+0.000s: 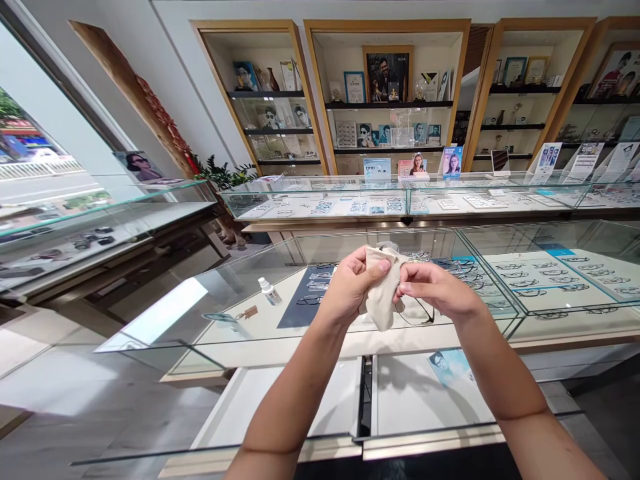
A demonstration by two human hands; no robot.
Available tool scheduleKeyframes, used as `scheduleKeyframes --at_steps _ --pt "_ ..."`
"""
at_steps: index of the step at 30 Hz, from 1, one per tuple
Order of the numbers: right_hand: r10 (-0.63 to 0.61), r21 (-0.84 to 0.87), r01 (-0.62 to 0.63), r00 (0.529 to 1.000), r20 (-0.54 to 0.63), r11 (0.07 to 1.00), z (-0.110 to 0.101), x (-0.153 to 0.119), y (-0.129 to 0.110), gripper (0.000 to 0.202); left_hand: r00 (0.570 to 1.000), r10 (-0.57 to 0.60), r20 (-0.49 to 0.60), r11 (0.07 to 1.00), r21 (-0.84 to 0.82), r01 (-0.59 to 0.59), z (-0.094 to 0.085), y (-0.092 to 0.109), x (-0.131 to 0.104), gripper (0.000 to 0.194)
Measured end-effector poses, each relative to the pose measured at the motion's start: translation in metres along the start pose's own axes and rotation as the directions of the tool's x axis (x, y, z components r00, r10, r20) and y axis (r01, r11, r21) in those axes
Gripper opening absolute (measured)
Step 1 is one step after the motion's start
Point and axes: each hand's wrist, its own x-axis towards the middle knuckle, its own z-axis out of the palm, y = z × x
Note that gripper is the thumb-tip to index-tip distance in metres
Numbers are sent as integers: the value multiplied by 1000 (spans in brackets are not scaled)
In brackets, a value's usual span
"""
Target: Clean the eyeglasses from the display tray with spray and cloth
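My left hand [354, 281] is closed on a beige cleaning cloth [383, 303], its thumb pressed on the folded fabric. Close beside it, my right hand [434, 285] pinches at the cloth's right edge, holding a pair of eyeglasses. A thin dark temple of the eyeglasses [426, 316] hangs below my right fingers, while the cloth and fingers hide most of the frame. Both hands are above a glass display case [250, 337]. To their left, a small white spray bottle [270, 292] stands on the glass top.
Rows of spectacle frames [555, 275] lie inside the case to the right. In front, white drawers [415, 400] are pulled out, one with a blue leaflet [450, 368]. Another glass counter [325, 200] stands behind, with wooden-framed shelves [387, 107] beyond. A side counter [100, 233] stands left.
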Motion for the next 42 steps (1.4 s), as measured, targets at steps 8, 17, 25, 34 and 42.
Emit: scheduleKeyframes --at_steps 8,17,25,34,42 --pt "6 17 -5 998 -63 1000 -2 0 0 44 998 -63 17 994 91 62 2 5 -4 57" --pt "-60 -36 56 986 -153 998 -3 -2 -6 41 1000 11 6 985 174 -12 -2 4 -3 52" --pt "-37 7 38 991 -125 999 -1 -2 -6 43 996 87 -8 984 157 -85 4 -2 -2 47" --pt "-30 29 30 999 -28 999 2 1 3 43 992 115 -42 991 70 -112 7 -11 -1 50" --pt "-57 7 57 998 17 998 7 2 2 40 989 119 -82 993 33 -117 5 -1 -1 52"
